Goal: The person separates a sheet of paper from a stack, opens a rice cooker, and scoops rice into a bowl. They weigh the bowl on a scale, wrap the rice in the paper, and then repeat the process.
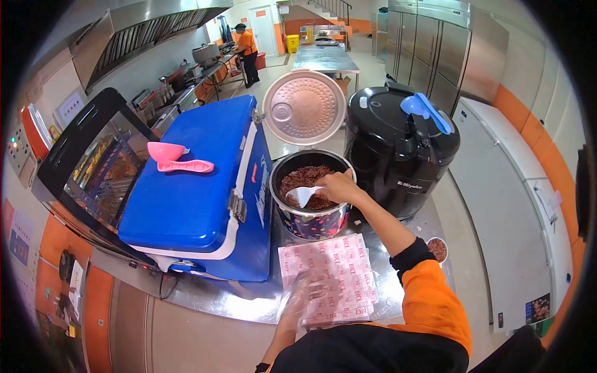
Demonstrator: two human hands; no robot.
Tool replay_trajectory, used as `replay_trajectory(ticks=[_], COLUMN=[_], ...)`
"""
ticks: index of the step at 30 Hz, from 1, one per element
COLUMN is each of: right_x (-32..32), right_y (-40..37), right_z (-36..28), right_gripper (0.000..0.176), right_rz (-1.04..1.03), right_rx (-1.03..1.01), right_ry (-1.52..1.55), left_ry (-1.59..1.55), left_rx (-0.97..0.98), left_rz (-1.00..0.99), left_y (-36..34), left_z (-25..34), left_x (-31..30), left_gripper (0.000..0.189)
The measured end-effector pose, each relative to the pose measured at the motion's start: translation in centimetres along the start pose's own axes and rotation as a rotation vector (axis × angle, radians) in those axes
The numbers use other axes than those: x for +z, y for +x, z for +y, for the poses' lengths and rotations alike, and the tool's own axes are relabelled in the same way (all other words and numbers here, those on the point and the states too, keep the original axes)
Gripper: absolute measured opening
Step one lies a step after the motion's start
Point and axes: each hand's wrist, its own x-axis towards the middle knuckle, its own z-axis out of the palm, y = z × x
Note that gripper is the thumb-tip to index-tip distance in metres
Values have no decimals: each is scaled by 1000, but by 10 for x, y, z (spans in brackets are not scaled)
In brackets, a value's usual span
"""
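Observation:
My right hand is closed around the handle of a white rice paddle. The paddle's blade rests in cooked reddish-brown rice inside a rice cooker with a floral dark-blue body. Its round lid stands raised behind the pot. Over the front of the table, my left hand wears a clear plastic glove and is somewhat blurred; its fingers look stretched out, with nothing visible in them. Beneath it lie sheets of white wrapping paper with red print.
A blue cooler box stands left, with a pink scoop on its lid. At right, a black Miyako rice cooker carries a blue scoop. A small cup of rice sits near the right edge. Far back, a person works.

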Motion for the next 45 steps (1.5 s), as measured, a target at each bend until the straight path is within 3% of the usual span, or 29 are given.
replay_trajectory(ticks=[3, 4, 7, 10, 13, 15, 17, 18, 21, 32, 41, 45], right_x=[6, 9, 7, 7, 9, 18, 8, 2, -1, 12, 9, -9], right_y=[0, -1, -5, -11, -9, -4, -10, -15, -11, -7, -14, -22], right_z=[15, 16, 22, 29, 40, 51, 51, 47, 50, 77, 83, 71], right_gripper=[28, 27, 27, 29, 30, 30, 27, 27, 30, 33, 33, 33], right_rz=[13, 23, 25, 46, 76, 103, 63, 62, -8, 52, 51, 49], right_rx=[61, 84, 148, 188, 168, 135, 115, 128, 147, 54, 104, 108], right_ry=[99, 125, 213, 273, 281, 302, 377, 368, 351, 375, 434, 445], left_ry=[-22, -79, 46, 335, 210, 697, 765, 718, 841, 845, 775, 427], left_rx=[-20, 47, 50, 163, 294, 596, 840, 720, 772, 761, 634, 604], left_rz=[-77, -186, -131, -173, -204, -240, -225, -244, -336, -494, -557, -387], left_y=[19, 31, 70, 63, 110, 127, 142, 132, 119, 164, 177, 153], left_z=[-15, -32, -65, -48, -116, -115, -120, -111, -88, -144, -166, -136], left_x=[20, 21, 45, 94, 125, 151, 177, 193, 228, 277, 270, 221], left_gripper=[46, 44, 49, 71, 86, 100, 107, 110, 106, 106, 105, 105])
